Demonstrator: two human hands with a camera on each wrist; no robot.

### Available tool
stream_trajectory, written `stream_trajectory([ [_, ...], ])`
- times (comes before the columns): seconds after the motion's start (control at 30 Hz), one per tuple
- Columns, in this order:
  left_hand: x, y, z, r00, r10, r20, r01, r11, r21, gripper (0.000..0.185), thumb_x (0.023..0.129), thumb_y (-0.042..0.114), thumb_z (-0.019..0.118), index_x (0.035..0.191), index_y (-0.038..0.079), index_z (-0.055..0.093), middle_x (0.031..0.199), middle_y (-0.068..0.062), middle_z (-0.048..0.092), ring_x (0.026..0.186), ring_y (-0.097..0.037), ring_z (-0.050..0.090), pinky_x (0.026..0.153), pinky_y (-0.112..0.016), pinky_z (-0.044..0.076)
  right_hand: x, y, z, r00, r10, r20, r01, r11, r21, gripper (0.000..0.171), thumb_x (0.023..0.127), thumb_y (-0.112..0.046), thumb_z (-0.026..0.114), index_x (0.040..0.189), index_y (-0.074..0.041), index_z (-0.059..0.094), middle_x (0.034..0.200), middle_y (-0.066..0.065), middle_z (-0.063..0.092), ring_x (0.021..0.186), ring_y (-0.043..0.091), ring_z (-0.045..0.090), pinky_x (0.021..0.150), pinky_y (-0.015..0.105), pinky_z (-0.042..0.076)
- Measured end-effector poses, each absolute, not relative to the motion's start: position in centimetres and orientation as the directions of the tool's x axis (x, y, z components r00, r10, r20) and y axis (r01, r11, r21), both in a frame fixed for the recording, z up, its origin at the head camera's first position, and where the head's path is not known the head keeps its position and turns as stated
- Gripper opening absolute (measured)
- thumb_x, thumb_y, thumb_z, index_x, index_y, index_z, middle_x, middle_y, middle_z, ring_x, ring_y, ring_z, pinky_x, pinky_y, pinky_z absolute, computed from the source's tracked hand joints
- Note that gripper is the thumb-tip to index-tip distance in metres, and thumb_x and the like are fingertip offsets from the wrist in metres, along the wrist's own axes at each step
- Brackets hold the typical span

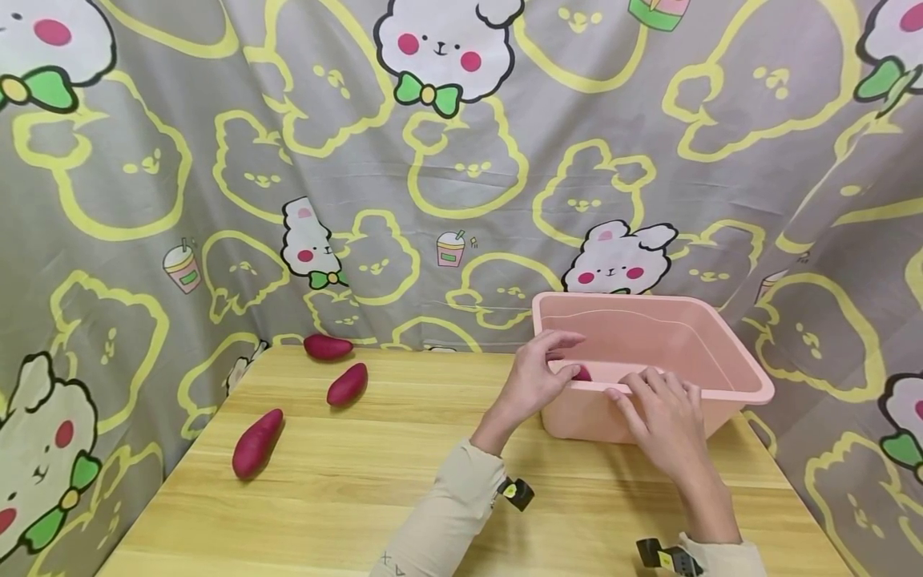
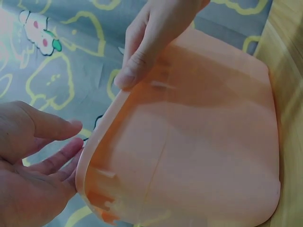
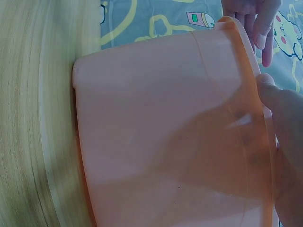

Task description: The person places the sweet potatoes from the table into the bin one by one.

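Fingertips of the left hand [image 1: 537,378] reach over the near rim of the pink tub [image 1: 728,377] and half cover a purple sweet potato [image 1: 582,373] just inside it; only a small end of that potato shows, and whether the fingers pinch it or merely touch it cannot be told. The tub's floor is hidden from the head view by its near wall. The right hand [image 1: 667,421] lies over the same rim, just right of the left hand, fingers curled loosely across the edge with the thumb pressed on the outer wall. The tub is rectangular, pale pink plastic with a rolled lip and rounded corners, standing upright on the wooden table [image 1: 360,497] directly ahead of both hands. Three more sweet potatoes [image 1: 257,442] [image 1: 348,385] [image 1: 328,346] lie well to the left of the left hand, apart from one another, each deep magenta and spindle-shaped.
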State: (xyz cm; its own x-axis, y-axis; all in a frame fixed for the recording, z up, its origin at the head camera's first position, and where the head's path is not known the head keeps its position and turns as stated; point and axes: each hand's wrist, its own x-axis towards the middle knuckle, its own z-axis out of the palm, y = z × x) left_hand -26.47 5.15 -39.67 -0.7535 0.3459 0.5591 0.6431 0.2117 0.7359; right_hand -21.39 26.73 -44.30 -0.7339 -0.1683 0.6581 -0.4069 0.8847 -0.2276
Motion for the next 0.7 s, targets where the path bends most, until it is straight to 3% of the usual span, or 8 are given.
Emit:
stream_trajectory([
  [0.3,-26.4,4.5,-39.7,-0.776,0.336,0.534,0.613,0.205,0.763,0.033,0.092,-0.002,0.072,0.124,0.005,0.070,0.123,-0.007,0.071,0.107,-0.011,0.069,0.089,-0.026,0.056,-21.4,26.7,-44.3,-0.736,-0.171,0.655,-0.407,0.885,-0.226,0.020,0.098,-0.034,0.069,0.100,-0.014,0.066,0.095,0.006,0.059,0.100,0.036,0.053,0.087,0.060,0.030],
  [0.53,-26.4,3.1,-40.1,-0.763,0.327,0.557,0.624,0.147,0.768,0.030,0.097,0.002,0.068,0.126,0.006,0.069,0.123,-0.010,0.070,0.107,-0.013,0.066,0.090,-0.038,0.056,-21.4,26.6,-44.2,-0.738,-0.171,0.653,-0.410,0.882,-0.232,0.019,0.097,-0.033,0.070,0.101,-0.014,0.066,0.096,0.006,0.059,0.100,0.036,0.052,0.088,0.061,0.029],
  [0.7,-26.2,1.8,-40.6,-0.760,0.316,0.567,0.629,0.140,0.765,0.029,0.098,0.003,0.066,0.127,0.008,0.068,0.122,-0.004,0.070,0.114,-0.014,0.065,0.093,-0.033,0.054,-21.4,26.6,-44.3,-0.736,-0.170,0.655,-0.410,0.882,-0.232,0.018,0.097,-0.032,0.070,0.100,-0.015,0.066,0.094,0.005,0.058,0.100,0.036,0.052,0.086,0.060,0.029],
])
